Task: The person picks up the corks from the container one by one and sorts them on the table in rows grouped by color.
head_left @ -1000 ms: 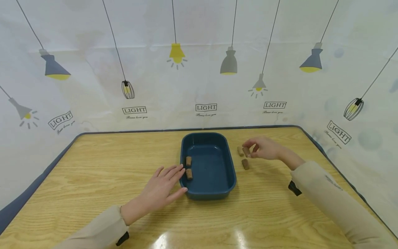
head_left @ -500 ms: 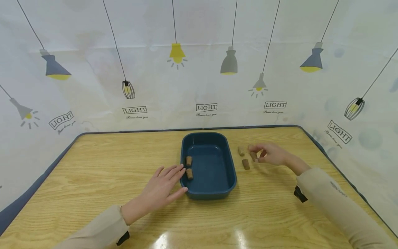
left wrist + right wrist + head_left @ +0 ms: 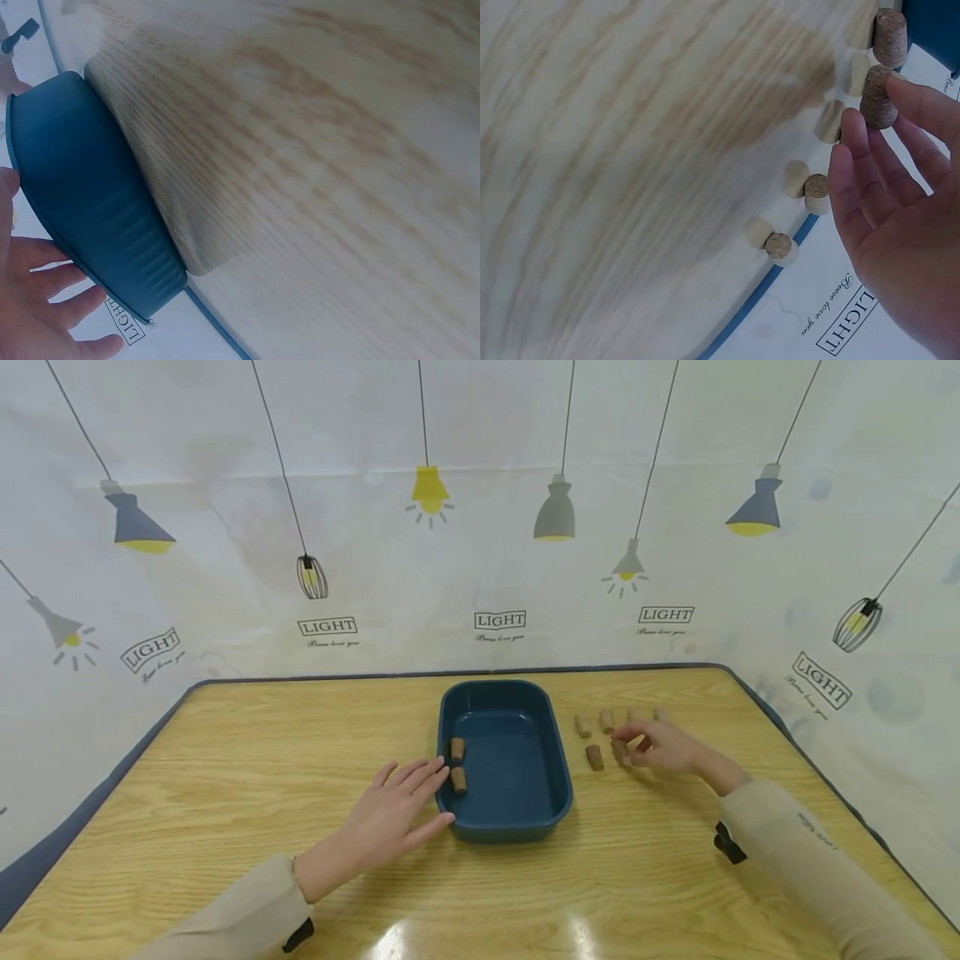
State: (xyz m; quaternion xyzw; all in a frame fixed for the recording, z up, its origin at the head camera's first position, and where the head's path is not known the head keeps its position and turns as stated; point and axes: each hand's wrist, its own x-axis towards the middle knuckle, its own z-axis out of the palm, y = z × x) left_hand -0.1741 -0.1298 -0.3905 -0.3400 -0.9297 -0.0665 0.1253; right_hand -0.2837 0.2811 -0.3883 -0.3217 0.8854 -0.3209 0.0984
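Note:
My right hand [image 3: 667, 748] pinches a brown cork [image 3: 619, 752] between thumb and fingertips, low over the table to the right of a blue plastic basin [image 3: 504, 831]. Close by on its left stands another dark cork [image 3: 595, 757]. Behind these, several paler corks [image 3: 583, 724] stand in a row, partly hidden by the hand. In the right wrist view the pinched cork [image 3: 879, 96] is upright; whether it touches the table I cannot tell. My left hand [image 3: 382, 818] rests with spread, straight fingers on the basin's left rim. Two corks [image 3: 458, 780] are inside, along the left wall.
A wood-grain table [image 3: 247, 760] with a dark blue edge lies under everything. Behind it and at both sides hangs a white backdrop [image 3: 375, 543] printed with lamps and the word LIGHT.
My right hand has moved right and a little nearer to me with the pinched cork. More of the back row of corks has come into view. The left hand stays at the rim.

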